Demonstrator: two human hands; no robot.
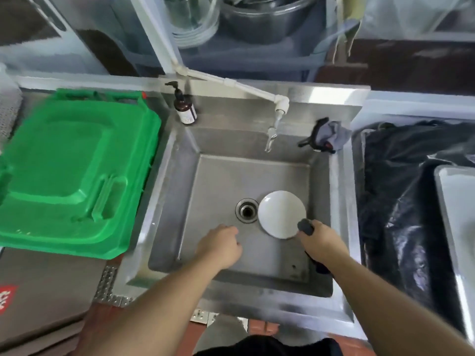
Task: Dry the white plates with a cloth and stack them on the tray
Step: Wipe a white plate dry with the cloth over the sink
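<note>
One white plate (280, 213) lies flat on the bottom of the steel sink (221, 181), just right of the drain (247, 210). My right hand (321, 240) is at the plate's near right rim, closed around a dark cloth (305, 226) whose end touches the rim and whose tail hangs below the wrist. My left hand (221, 244) hovers over the sink floor left of the plate, fingers curled, holding nothing. A metal tray (455, 201) shows at the right edge, resting on black plastic.
A green bin lid (74, 170) lies left of the sink. A brown pump bottle (185, 109) stands at the back left corner, a white tap (279, 109) over the basin, a grey rag (331, 134) at the back right. Black plastic sheeting (401, 201) covers the right counter.
</note>
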